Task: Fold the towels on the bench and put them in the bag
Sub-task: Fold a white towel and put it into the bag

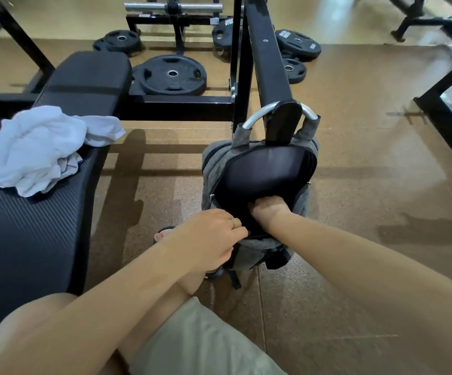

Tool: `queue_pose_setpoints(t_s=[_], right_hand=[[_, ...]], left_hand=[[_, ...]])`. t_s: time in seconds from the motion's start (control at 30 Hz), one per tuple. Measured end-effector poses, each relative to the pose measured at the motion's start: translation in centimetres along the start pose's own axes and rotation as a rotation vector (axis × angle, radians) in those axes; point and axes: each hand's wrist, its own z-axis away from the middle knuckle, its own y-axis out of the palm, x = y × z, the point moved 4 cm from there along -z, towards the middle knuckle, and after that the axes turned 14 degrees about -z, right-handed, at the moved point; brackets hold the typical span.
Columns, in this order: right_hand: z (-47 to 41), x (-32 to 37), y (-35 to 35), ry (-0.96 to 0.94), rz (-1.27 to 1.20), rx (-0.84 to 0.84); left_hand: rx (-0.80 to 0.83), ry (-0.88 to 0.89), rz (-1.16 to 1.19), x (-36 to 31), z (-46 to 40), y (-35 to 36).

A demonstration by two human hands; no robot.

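One long black padded bench (43,212) is lying to the left of the hanging grey fabric bag (260,169), and a crumpled white towel (32,150) is sitting unfolded on its padding, well apart from that bag. The left hand (208,239) is gripping the bag's near rim with curled fingers, while the right hand (268,209) is reaching inside the bag's open dark mouth, its fingers hidden, so I cannot tell its grip.

I have one view only, a wide-angle camera on the head, tilted forward and down. It sits close over both forearms, with the counter (30,226) along the left edge, the bag (260,169) near centre and floor (368,212) filling the right.
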Motion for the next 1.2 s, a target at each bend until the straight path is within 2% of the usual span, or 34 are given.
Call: queue_pose_setpoints(t_s=[0.17,0.37,0.43,0.57,0.67,0.77,0.9,1.07,1.2], right_hand=[[1.1,-0.5,-4.1,0.046,-0.088,-0.046],[3.2,2.5,-11.8,-0.119,-0.228,-0.149],[3.7,4.7,-14.5,-0.170,-0.238,-0.222],[3.7,10.5,-18.2,-0.296,-0.243,-0.336],[1.4,15.8,-19.1,-0.410,-0.357,-0.302],[-3.0,20.8,-19.2,-0.501,-0.489,-0.248],[-9.1,26.8,-19.0,-0.582,-0.647,-0.237],[-15.8,32.2,-19.7,-0.541,-0.733,-0.404],[-19.0,35.1,-22.2,-0.529,-0.839,-0.521]], left_hand=[[0.051,-0.049,0.017,2.7,2.4,-0.5],[0.062,-0.212,0.044,6.4,4.0,-2.0],[0.074,-0.336,0.036,8.9,5.5,-2.5],[0.170,-0.715,0.030,15.1,12.0,-2.4],[0.281,-0.977,0.079,18.9,17.6,-1.5],[0.323,-1.162,0.114,21.5,22.1,-0.7],[0.299,-1.328,0.115,24.2,25.5,0.8],[0.162,-1.484,0.196,28.2,27.6,3.1],[0.118,-1.493,0.261,31.3,28.5,4.6]])
